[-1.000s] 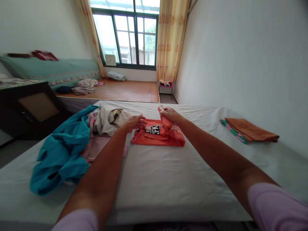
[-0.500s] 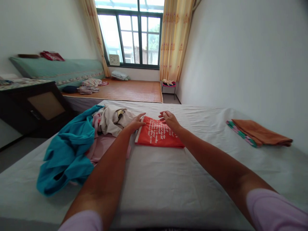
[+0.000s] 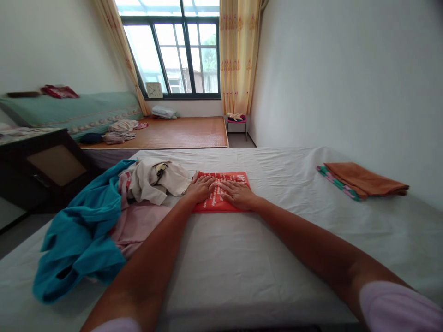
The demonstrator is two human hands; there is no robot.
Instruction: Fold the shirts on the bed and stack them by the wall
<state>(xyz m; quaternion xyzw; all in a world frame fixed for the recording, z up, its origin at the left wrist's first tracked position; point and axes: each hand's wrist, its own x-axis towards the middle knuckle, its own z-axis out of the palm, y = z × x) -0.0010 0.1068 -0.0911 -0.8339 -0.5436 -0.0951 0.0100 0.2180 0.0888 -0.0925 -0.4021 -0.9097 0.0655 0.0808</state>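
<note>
A folded red garment with white lettering [image 3: 230, 205] lies flat on the white-sheeted bed [image 3: 221, 258]. My left hand [image 3: 201, 188] rests palm down on its left part, fingers stretched out. Flat on its middle and right part lies my right hand [image 3: 238, 193], also with extended fingers. The two hands' fingertips nearly meet, and they cover some of the lettering. Left of the garment is a loose heap: a teal garment [image 3: 83, 230], a pink one [image 3: 141, 226] and a beige one with a dark and yellow print [image 3: 145, 180].
Folded brown and patterned cloths [image 3: 367, 180] lie at the bed's right, near the wall. Beyond the bed stands a second bed with a brown mat [image 3: 187, 131]. A dark cabinet [image 3: 58, 166] is at the left, a small stool [image 3: 237, 119] near the curtain.
Both hands have come down flat onto the red garment and closer together. The garment's right part is now folded in, so it looks narrower. The view has shifted slightly right.
</note>
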